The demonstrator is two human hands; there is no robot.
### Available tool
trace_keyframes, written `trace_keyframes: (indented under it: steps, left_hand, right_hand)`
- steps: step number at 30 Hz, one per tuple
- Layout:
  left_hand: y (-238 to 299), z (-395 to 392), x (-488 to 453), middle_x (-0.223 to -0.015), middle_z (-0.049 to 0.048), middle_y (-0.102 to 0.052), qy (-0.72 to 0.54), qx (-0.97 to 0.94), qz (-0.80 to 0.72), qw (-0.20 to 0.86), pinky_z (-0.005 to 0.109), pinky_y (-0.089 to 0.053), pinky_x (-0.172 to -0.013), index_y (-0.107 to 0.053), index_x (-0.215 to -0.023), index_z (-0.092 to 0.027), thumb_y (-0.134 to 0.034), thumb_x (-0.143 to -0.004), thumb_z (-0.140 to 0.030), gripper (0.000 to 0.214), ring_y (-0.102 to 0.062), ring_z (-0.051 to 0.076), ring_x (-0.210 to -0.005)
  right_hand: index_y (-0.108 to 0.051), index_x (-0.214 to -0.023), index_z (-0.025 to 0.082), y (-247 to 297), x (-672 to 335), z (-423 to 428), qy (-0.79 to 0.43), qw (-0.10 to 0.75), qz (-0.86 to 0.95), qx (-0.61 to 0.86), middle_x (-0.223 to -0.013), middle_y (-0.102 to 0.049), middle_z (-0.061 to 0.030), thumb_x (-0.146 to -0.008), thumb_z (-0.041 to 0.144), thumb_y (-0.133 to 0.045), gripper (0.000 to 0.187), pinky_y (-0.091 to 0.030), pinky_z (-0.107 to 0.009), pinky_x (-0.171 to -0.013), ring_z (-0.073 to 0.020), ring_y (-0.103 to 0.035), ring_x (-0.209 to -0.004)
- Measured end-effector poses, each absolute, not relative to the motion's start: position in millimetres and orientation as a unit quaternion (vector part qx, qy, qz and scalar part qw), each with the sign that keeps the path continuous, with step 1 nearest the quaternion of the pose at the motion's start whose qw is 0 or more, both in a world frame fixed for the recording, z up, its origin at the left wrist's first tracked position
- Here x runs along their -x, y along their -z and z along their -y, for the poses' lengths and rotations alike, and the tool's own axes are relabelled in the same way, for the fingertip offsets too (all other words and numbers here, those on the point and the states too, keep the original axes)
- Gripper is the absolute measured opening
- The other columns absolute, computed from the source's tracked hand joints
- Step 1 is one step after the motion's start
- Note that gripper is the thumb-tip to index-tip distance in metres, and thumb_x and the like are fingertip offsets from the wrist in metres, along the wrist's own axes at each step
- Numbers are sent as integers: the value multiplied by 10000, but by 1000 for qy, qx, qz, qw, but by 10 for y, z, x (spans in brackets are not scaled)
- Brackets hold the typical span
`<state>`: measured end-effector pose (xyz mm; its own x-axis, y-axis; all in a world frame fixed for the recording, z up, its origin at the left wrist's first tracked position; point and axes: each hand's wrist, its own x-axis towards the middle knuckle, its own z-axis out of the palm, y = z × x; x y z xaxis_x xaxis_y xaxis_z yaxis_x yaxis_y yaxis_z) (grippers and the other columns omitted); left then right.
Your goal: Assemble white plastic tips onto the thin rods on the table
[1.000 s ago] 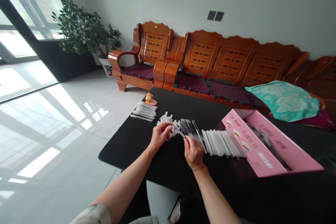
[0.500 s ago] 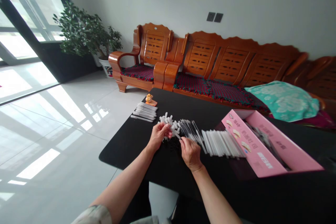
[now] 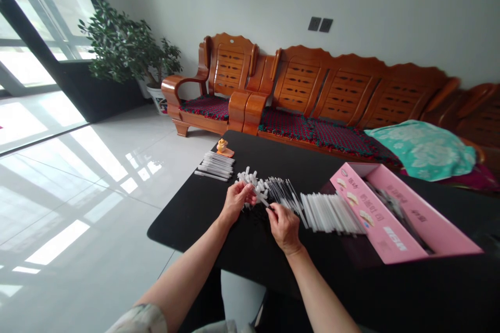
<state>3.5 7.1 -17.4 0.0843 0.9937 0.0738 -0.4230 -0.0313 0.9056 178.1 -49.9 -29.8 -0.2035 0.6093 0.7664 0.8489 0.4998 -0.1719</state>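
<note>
Polished floor tiles [image 3: 78,203] extend from a full-height window [image 3: 35,26] to a black table top [image 3: 187,218]. Behind the table stand a carved wooden armchair [image 3: 219,73] and a wooden sofa [image 3: 332,86] with red-and-green seat pads.

Left hand [image 3: 236,203]: clenched, fingers curled around a cluster of white plastic pieces [image 3: 250,179] at the table's centre. Right hand [image 3: 285,228]: grasping a thin rod [image 3: 264,201] in a pinch between thumb and forefinger, the rod's far end reaching the cluster held by the left hand.

Just right of the hands lies a fanned bundle of clear rods [image 3: 283,192], touching a row of white strips [image 3: 330,213]. Both sit beside an open pink carton [image 3: 375,213]. A dark heap [image 3: 255,213] lies directly below the hands; its material cannot be determined. Farther left are a stacked white bundle [image 3: 216,165] and a small orange figurine [image 3: 222,145].
</note>
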Motion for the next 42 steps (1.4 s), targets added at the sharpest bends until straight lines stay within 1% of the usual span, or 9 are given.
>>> trace_keyframes:
  steps: [3, 7, 12, 17, 23, 27, 32, 36, 42]
  left_hand:
    - [171, -71, -32, -643, 24, -662, -585, -418, -342, 605, 234, -515, -496, -622, -773, -124, -726, -779, -464, 356, -629, 133, -515]
    - [171, -68, -34, -633, 20, -655, -583, -422, -340, 606, 234, -515, -496, -620, -767, -124, -724, -784, -459, 351, -622, 129, -508]
    - [169, -67, -35, -630, 19, -652, -584, -422, -339, 605, 235, -517, -495, -617, -767, -124, -721, -788, -454, 347, -619, 127, -505]
    - [167, -66, -33, -638, 19, -652, -586, -420, -344, 602, 236, -520, -498, -619, -769, -127, -726, -781, -461, 351, -628, 133, -519]
    - [176, -73, -31, -636, 18, -650, -586, -417, -345, 603, 232, -518, -498, -624, -770, -128, -731, -770, -472, 360, -629, 133, -518]
    - [167, -71, -32, -639, 19, -649, -586, -416, -344, 604, 238, -518, -498, -630, -780, -127, -732, -767, -475, 363, -629, 135, -520]
    - [155, -64, -39, -634, 17, -649, -586, -415, -347, 602, 245, -517, -497, -628, -768, -128, -737, -756, -486, 375, -628, 140, -516]
    - [166, -74, -30, -640, 18, -654, -591, -411, -347, 601, 243, -520, -503, -630, -784, -127, -739, -758, -483, 373, -631, 138, -523]
    - [155, -100, 19, -599, 13, -651, -630, -378, -372, 567, 233, -512, -501, -627, -779, -125, -732, -766, -484, 374, -617, 130, -502]
  right_hand:
    - [-637, -988, 129, 292, -1781, 501, 137, 409, 766, 477, -783, -703, -58, -969, 254, -532, 164, -459, -264, -675, -159, -654, -679]
    - [-637, -942, 133, 301, -1779, 496, 151, 402, 773, 467, -774, -704, -59, -980, 192, -486, 166, -455, -263, -680, -156, -656, -681]
    - [-640, -992, 138, 309, -1782, 497, 140, 414, 757, 485, -765, -699, -51, -968, 284, -535, 182, -450, -261, -646, -152, -649, -658]
    - [-639, -932, 144, 307, -1779, 495, 142, 402, 773, 469, -753, -700, -50, -983, 204, -480, 178, -449, -263, -669, -154, -654, -667]
    - [-643, -991, 129, 300, -1781, 499, 130, 407, 764, 483, -769, -705, -57, -968, 281, -535, 188, -447, -259, -651, -157, -656, -659]
    - [-646, -931, 143, 294, -1778, 503, 135, 397, 774, 475, -746, -702, -53, -987, 213, -472, 196, -444, -255, -659, -151, -656, -656]
    - [-649, -968, 148, 288, -1781, 507, 127, 404, 759, 494, -717, -693, -42, -977, 309, -514, 211, -437, -250, -617, -143, -637, -608]
    - [-651, -915, 156, 276, -1784, 509, 133, 395, 771, 481, -707, -692, -44, -992, 242, -465, 219, -432, -250, -633, -146, -647, -623]
    - [-656, -869, 154, 299, -1793, 507, 144, 383, 760, 506, -683, -686, -43, -967, 244, -502, 204, -418, -251, -623, -149, -641, -605]
